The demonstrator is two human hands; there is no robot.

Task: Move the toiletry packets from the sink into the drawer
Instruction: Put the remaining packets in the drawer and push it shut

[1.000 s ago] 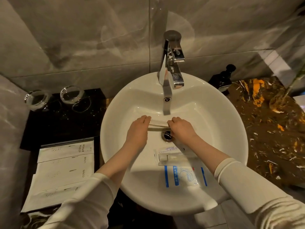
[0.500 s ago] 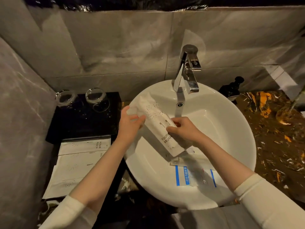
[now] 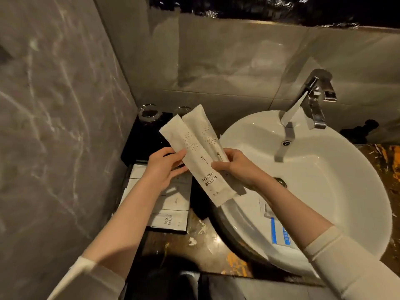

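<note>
Two long white toothbrush packets (image 3: 195, 148) are held in the air over the left rim of the white sink (image 3: 337, 169), fanned apart. My left hand (image 3: 166, 165) grips the left one and my right hand (image 3: 233, 165) grips the right one. Below my left hand lies the open drawer tray (image 3: 173, 213) with several white packets in it. Inside the sink a clear packet (image 3: 265, 207) and a blue-striped packet (image 3: 281, 234) lie near the front, partly hidden by my right forearm.
A chrome tap (image 3: 311, 105) stands at the back of the sink. Two glasses (image 3: 150, 112) sit on a black tray behind the drawer. A dark bottle (image 3: 359, 131) stands to the right. Grey marble walls close in at left and behind.
Both hands lifted the toothbrush packets out of the sink bowl and carried them left, over the sink rim toward the drawer tray. The view swung left.
</note>
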